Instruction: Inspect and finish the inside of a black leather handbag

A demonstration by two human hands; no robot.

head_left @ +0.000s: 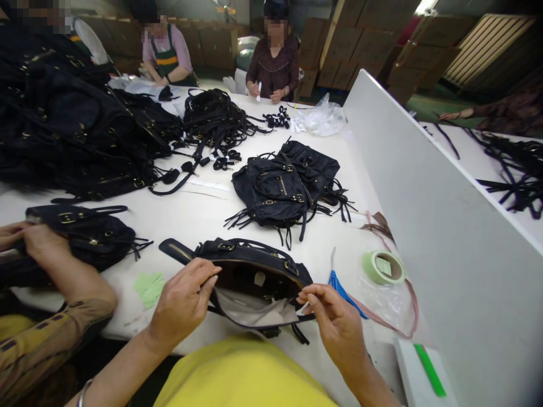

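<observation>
A black handbag [250, 249] lies unzipped at the table's near edge, its mouth facing me. Inside, the pale lining [250, 308] and a small light tag [259, 278] show. My left hand [180, 299] pinches the left end of the bag's opening between thumb and fingers. At the right end, my right hand [333, 311] has its fingertips closed on the rim, with a bit of white beside them. Blue-handled scissors [339, 285] lie just beyond my right hand. To the left of my left hand are pale green paper slips [149, 288].
Finished-looking black bags [275, 186] sit mid-table, with a large bag pile [76, 124] at left. Straps [216, 118] lie farther back. A tape roll [383, 267] stands near the white partition [424, 198]. A co-worker's arm [63, 265] handles another bag at left; others work across the table.
</observation>
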